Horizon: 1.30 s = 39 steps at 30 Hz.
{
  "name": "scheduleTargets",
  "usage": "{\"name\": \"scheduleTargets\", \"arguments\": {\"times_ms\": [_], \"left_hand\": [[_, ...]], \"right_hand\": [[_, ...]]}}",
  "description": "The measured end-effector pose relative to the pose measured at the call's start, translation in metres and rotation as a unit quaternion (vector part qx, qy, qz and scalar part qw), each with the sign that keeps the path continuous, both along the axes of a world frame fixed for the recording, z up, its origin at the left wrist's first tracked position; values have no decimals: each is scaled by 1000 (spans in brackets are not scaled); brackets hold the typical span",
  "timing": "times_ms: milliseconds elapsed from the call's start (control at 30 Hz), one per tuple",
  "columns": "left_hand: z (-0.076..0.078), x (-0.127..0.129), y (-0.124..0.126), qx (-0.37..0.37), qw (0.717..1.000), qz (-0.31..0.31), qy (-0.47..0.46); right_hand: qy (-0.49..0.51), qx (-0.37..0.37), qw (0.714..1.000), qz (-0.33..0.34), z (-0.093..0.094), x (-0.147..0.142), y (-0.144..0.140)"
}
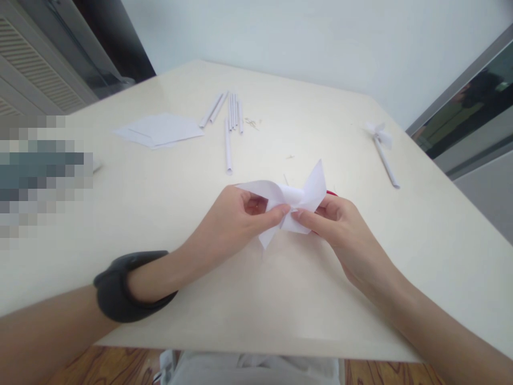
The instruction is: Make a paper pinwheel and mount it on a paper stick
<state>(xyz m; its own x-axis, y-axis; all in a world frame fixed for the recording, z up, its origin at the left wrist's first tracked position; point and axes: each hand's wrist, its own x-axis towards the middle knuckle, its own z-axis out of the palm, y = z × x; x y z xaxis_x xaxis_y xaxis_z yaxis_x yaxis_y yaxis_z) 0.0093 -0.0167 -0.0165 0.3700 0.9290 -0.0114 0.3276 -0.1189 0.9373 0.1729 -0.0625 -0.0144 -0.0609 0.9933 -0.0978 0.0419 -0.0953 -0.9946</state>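
The left hand (236, 219) and right hand (334, 222) pinch the folded white paper pinwheel (296, 200) between them at its centre, keeping its flaps gathered; rolled white paper sticks (229, 115) lie well beyond.

Both forearms are reaching in from the near edge and converging toward the middle. The left hand (236, 219) is curling palm-inward, its fingers bending and its thumb pressing toward the fingertips in a pinch. A dark band is circling the left wrist. The right hand (336, 224) is angling in from the right, its thumb and forefinger closing in a pinch. The fingertips of the two hands are nearly meeting, both hands hovering just above the desk (280, 299).
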Motion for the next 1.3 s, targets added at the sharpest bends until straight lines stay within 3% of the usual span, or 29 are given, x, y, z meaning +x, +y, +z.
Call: {"name": "scheduleTargets", "arguments": {"times_ms": [400, 900, 1300], "left_hand": [[2, 1, -1, 7, 1000, 1, 3], [0, 4, 0, -36, 999, 0, -25], [0, 1, 2, 8, 999, -28, -31]], "right_hand": [[-10, 8, 1000, 2, 3, 1, -1], [-21, 20, 1000, 0, 1, 1, -2], [-66, 2, 998, -4, 4, 4, -4]]}}
